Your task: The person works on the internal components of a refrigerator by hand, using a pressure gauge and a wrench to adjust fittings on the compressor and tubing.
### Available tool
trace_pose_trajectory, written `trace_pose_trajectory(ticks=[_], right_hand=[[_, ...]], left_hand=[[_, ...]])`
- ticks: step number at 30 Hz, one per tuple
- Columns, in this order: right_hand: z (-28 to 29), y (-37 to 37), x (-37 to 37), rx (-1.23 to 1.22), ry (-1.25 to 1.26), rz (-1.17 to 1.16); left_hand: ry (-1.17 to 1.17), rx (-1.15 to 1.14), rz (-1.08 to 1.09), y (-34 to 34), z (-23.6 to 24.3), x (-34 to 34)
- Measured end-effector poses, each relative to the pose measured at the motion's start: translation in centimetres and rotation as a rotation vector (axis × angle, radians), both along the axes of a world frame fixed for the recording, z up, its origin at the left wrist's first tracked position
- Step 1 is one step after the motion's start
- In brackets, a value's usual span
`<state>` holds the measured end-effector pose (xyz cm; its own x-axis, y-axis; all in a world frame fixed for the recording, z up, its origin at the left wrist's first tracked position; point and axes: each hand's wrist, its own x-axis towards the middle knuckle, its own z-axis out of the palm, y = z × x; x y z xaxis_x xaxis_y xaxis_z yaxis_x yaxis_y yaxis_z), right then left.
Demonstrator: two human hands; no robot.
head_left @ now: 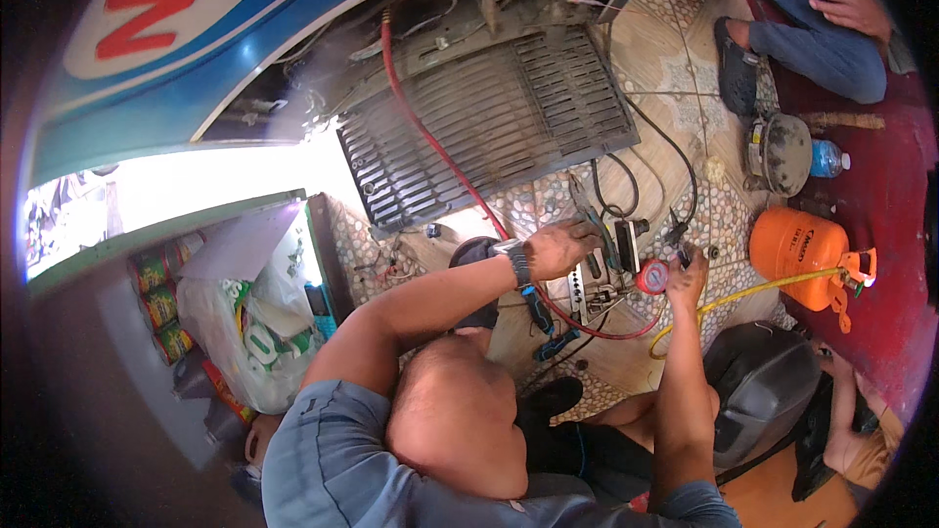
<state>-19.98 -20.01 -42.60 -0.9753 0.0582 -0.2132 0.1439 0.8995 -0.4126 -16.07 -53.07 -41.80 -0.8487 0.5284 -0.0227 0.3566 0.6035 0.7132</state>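
Note:
My left hand, with a dark watch on the wrist, has its fingers curled on pliers with dark-and-teal handles. My right hand is closed on a small dark piece I cannot make out, beside a red pressure gauge. A red hose runs down to the tools. Between my hands lie a black box-like part and a metal tool set. More blue-and-black tools lie below my left hand. A yellow hose connects to an orange gas cylinder.
A large slotted black grille lies under the opened blue cabinet. A person sits at upper right, another at lower right. A round pot-like metal object, a water bottle and bagged goods are around me.

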Motion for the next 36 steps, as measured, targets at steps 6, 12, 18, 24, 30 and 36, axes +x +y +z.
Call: trace_pose_trajectory(ticks=[6,12,18,24,30,36], right_hand=[[4.0,-2.5,1.8,0.291,0.066,0.362],[6.0,-2.4,-0.8,-0.021,-0.382,0.471],[6.0,-4.9,0.4,0.177,-0.651,0.554],[4.3,-7.9,4.5,0.018,-0.526,0.569],[4.0,-13.8,6.1,-0.077,-0.22,0.524],[2.5,-16.6,3.7,0.111,0.109,0.536]], left_hand=[[-0.044,0.077,0.284,-4.3,0.7,4.2],[-0.099,0.246,0.626,-8.5,4.7,6.7],[-0.206,0.262,0.867,-11.3,4.8,10.3],[-0.131,0.259,0.846,-10.9,4.2,11.2],[-0.069,0.276,0.896,-11.0,3.2,11.2],[-0.057,0.156,0.885,-12.0,3.6,12.6]])
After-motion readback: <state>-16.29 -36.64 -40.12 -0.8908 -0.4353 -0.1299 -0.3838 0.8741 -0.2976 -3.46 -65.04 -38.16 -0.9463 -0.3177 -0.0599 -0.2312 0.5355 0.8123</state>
